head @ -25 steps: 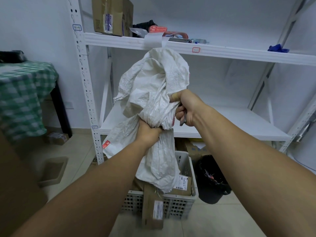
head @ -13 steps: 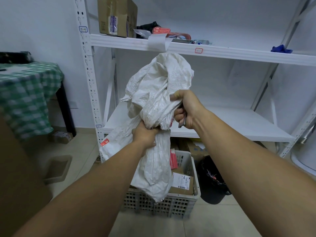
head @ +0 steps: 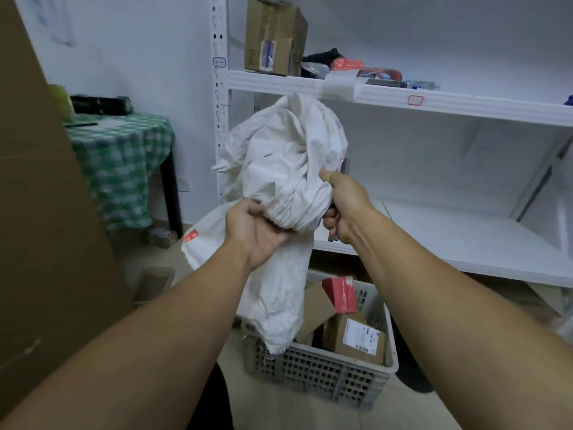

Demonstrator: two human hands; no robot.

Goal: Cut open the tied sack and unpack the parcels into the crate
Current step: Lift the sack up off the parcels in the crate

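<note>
A crumpled white woven sack (head: 279,169) is bunched up at chest height, its open end hanging down over the crate. My left hand (head: 254,231) cups the bunched middle from the left with loosened fingers. My right hand (head: 344,206) pinches the sack from the right and also holds a grey cutter (head: 344,165), whose ends show above and below the fist. On the floor beneath stands a grey perforated plastic crate (head: 322,370) holding parcels: a brown labelled box (head: 356,339), a red packet (head: 341,294) and a cardboard piece (head: 316,308).
A white metal shelving rack (head: 434,100) stands right behind the sack, with a cardboard box (head: 274,35) and small items on its upper shelf. A table with green checked cloth (head: 121,156) is at left. A large cardboard sheet (head: 40,212) fills the left edge.
The view has swung left and nearer. My left hand has loosened from a tight fist to a cupped hold on the sack. The sack's tail now hangs at the crate's left side, uncovering the parcels.
</note>
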